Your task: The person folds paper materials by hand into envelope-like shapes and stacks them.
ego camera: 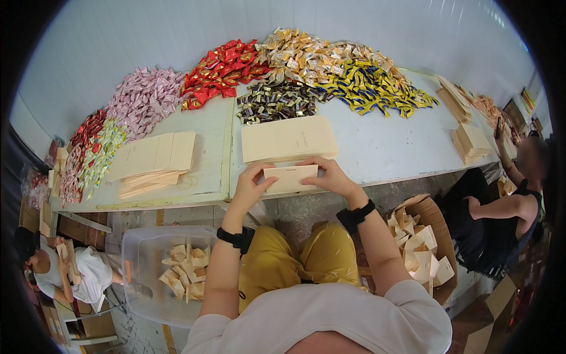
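Note:
Between my two hands is a cream paperboard piece [291, 179] with a small slot near its upper edge. My left hand [255, 181] grips its left end, thumb on the near face. At the right end, my right hand [326, 176] pinches it the same way. The piece is held at the table's front edge. Just behind it lies a stack of flat cream paperboard sheets [287, 139]. A second stack of creased sheets [152, 155] rests to the left, with a rubber band [189, 182] beside it.
Piles of wrapped candies line the wall: pink [143, 99], red [221, 71], dark [278, 102], yellow-and-blue [376, 90]. Folded paperboard pieces fill part of a clear plastic bin [137, 248] and a cardboard box [444, 221]. One person [508, 212] sits right, another [57, 265] left.

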`<act>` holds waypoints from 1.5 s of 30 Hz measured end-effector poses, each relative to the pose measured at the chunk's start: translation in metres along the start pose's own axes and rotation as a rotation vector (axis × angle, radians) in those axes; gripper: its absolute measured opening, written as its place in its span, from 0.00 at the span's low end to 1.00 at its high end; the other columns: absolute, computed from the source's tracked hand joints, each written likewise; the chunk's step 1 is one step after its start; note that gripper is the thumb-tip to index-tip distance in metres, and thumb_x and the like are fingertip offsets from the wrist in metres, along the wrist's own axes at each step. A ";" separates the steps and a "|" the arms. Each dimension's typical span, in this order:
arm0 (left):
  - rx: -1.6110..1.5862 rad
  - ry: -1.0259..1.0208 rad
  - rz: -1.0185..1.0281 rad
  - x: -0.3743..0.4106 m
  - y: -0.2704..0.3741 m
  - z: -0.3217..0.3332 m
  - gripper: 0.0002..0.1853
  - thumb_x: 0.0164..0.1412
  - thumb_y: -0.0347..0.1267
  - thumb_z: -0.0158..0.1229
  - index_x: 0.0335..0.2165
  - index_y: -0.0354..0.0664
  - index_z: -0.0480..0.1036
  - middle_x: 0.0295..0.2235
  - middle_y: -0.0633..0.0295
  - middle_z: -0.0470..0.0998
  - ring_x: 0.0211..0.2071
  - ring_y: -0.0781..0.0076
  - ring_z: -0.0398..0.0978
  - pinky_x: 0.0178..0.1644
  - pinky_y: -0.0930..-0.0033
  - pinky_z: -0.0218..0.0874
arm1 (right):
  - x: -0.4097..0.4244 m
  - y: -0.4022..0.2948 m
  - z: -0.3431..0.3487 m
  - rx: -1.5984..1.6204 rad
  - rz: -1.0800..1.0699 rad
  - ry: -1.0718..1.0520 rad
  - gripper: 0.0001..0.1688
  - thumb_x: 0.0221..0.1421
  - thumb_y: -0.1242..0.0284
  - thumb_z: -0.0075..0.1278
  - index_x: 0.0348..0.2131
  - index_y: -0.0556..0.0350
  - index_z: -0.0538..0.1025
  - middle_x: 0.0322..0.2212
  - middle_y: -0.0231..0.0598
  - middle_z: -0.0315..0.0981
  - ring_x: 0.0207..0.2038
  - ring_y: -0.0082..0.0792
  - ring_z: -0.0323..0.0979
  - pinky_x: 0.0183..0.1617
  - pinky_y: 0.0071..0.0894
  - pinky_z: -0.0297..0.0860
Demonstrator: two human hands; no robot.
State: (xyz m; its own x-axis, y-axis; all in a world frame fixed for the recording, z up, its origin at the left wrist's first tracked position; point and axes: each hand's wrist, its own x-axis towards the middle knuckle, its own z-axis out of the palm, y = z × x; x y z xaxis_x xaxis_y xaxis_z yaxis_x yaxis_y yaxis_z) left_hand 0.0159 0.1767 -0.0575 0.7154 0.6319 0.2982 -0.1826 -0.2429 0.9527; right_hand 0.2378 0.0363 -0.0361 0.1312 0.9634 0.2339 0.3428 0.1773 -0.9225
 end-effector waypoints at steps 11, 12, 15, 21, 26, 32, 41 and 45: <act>0.271 -0.126 -0.057 0.001 0.012 -0.010 0.25 0.46 0.25 0.71 0.45 0.36 0.73 0.41 0.61 0.76 0.43 0.73 0.73 0.51 0.71 0.64 | -0.003 -0.005 0.001 -0.156 -0.058 -0.034 0.31 0.40 0.73 0.68 0.46 0.55 0.74 0.40 0.39 0.78 0.44 0.32 0.74 0.50 0.32 0.68; 0.304 -0.123 -0.042 0.000 0.014 -0.009 0.25 0.45 0.26 0.71 0.45 0.37 0.73 0.40 0.61 0.77 0.43 0.73 0.73 0.50 0.71 0.65 | -0.002 -0.003 0.000 -0.150 -0.031 -0.039 0.32 0.39 0.73 0.69 0.46 0.55 0.74 0.40 0.39 0.78 0.44 0.32 0.74 0.50 0.32 0.68; 0.349 -0.180 0.001 0.002 0.023 -0.010 0.26 0.45 0.27 0.72 0.44 0.37 0.73 0.40 0.61 0.77 0.42 0.72 0.74 0.49 0.70 0.65 | -0.004 -0.002 0.000 -0.132 0.020 -0.045 0.32 0.39 0.74 0.69 0.46 0.56 0.73 0.40 0.40 0.78 0.44 0.33 0.74 0.50 0.31 0.69; 0.413 -0.187 -0.062 0.001 0.021 -0.009 0.29 0.46 0.26 0.70 0.48 0.39 0.69 0.44 0.60 0.74 0.46 0.70 0.71 0.52 0.70 0.63 | -0.008 -0.002 0.005 -0.028 0.012 -0.043 0.29 0.44 0.77 0.65 0.47 0.57 0.71 0.43 0.39 0.75 0.47 0.29 0.71 0.51 0.30 0.68; 0.166 -0.040 0.159 -0.037 0.055 0.037 0.34 0.47 0.23 0.68 0.50 0.44 0.59 0.49 0.54 0.66 0.53 0.62 0.64 0.56 0.63 0.58 | -0.051 -0.040 0.025 0.423 0.007 -0.028 0.31 0.52 0.80 0.59 0.52 0.54 0.63 0.49 0.36 0.65 0.53 0.27 0.62 0.57 0.29 0.61; 0.197 0.027 0.506 -0.078 0.068 0.070 0.36 0.42 0.25 0.73 0.46 0.45 0.57 0.45 0.54 0.66 0.51 0.56 0.65 0.55 0.56 0.59 | -0.096 -0.082 0.033 0.151 -0.443 0.151 0.29 0.52 0.72 0.61 0.49 0.53 0.63 0.50 0.45 0.64 0.52 0.38 0.63 0.55 0.36 0.62; 0.181 0.079 0.618 -0.107 0.098 0.086 0.22 0.53 0.35 0.66 0.41 0.47 0.61 0.46 0.55 0.68 0.50 0.48 0.66 0.54 0.48 0.59 | -0.125 -0.095 0.037 -0.034 -0.707 0.290 0.19 0.56 0.66 0.58 0.40 0.55 0.67 0.40 0.50 0.74 0.44 0.48 0.69 0.48 0.46 0.67; 0.178 0.059 0.602 -0.108 0.098 0.100 0.15 0.66 0.43 0.52 0.37 0.44 0.62 0.39 0.53 0.71 0.45 0.55 0.69 0.54 0.47 0.58 | -0.140 -0.085 0.041 -0.016 -0.617 0.355 0.14 0.60 0.68 0.52 0.40 0.56 0.66 0.40 0.50 0.72 0.43 0.48 0.69 0.48 0.46 0.67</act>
State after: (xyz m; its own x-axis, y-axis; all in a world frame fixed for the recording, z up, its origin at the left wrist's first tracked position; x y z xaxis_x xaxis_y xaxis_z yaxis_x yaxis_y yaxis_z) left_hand -0.0116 0.0106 -0.0024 0.4830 0.3845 0.7867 -0.4234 -0.6839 0.5942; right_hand 0.1520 -0.1053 -0.0031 0.2034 0.5641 0.8002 0.4651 0.6635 -0.5860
